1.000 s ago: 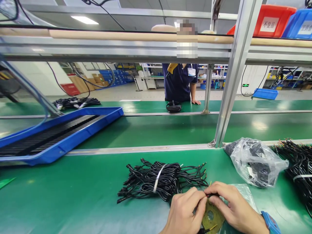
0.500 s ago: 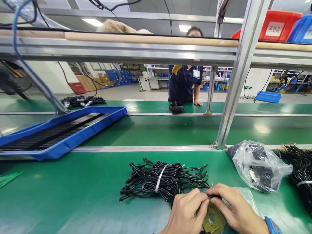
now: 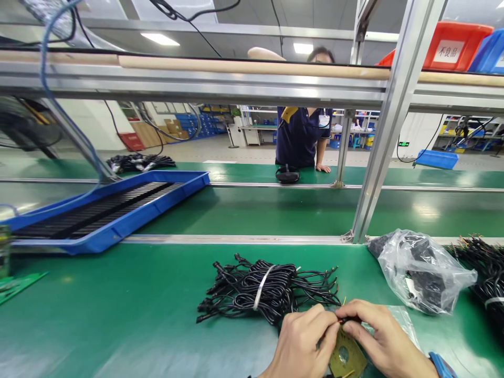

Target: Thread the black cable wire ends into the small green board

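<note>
My left hand [image 3: 305, 341] and my right hand [image 3: 374, 333] meet at the bottom, right of centre, both with fingers pinched. Between their fingertips is a thin black cable [image 3: 349, 319] with a bit of red wire showing at its end. The right fingers grip its dark part; the left fingers close on the red end, partly hidden. Under the hands lies a yellowish plate [image 3: 356, 363] with a round hole. Just beyond them rests a bundle of black cables [image 3: 271, 289], tied with a white band, with connectors on the left and bare ends on the right.
A clear plastic bag [image 3: 425, 273] of black parts lies to the right, beside another cable bundle [image 3: 488, 278]. At the left, a blue tray [image 3: 118, 231] holds dark strips. A metal post [image 3: 380, 157] rises ahead. Across the bench stands a person [image 3: 301, 139].
The view has shifted slightly, so the scene sits a little farther right. My hands keep nearly the same pinched pose on the cable. Across the bench, the person's raised arm has moved.
</note>
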### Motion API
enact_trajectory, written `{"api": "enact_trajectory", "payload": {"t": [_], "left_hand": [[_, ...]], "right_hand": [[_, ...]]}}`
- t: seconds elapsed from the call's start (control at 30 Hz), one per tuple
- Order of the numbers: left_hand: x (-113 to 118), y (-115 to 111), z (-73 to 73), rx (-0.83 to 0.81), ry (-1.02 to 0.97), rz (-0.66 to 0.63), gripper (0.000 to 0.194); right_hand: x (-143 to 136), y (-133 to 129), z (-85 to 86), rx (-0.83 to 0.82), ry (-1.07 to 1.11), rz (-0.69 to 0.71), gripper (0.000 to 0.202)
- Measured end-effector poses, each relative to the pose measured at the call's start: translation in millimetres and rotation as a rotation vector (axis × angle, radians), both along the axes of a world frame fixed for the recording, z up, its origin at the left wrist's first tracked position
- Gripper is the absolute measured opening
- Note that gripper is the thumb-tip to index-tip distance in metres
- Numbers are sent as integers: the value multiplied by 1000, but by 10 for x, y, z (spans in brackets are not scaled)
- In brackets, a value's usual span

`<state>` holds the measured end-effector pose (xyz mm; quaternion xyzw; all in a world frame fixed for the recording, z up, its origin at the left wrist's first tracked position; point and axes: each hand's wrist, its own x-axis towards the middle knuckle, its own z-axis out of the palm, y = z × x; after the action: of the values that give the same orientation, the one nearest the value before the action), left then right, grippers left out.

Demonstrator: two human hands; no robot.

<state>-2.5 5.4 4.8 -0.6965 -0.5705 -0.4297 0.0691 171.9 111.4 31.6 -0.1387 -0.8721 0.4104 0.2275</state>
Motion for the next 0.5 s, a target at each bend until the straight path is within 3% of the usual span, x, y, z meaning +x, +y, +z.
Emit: {"api": "enact_trajectory", "payload": {"t": [0.2,0.5], "left_hand": [[7,2,1,10,15,-5,26],[-26,-33,0,-59,-17,-66,17]], "right_hand": [[-18,27,-50,105,29,26,25],[-5,9,-12,-103,-45,-54,19]]}}
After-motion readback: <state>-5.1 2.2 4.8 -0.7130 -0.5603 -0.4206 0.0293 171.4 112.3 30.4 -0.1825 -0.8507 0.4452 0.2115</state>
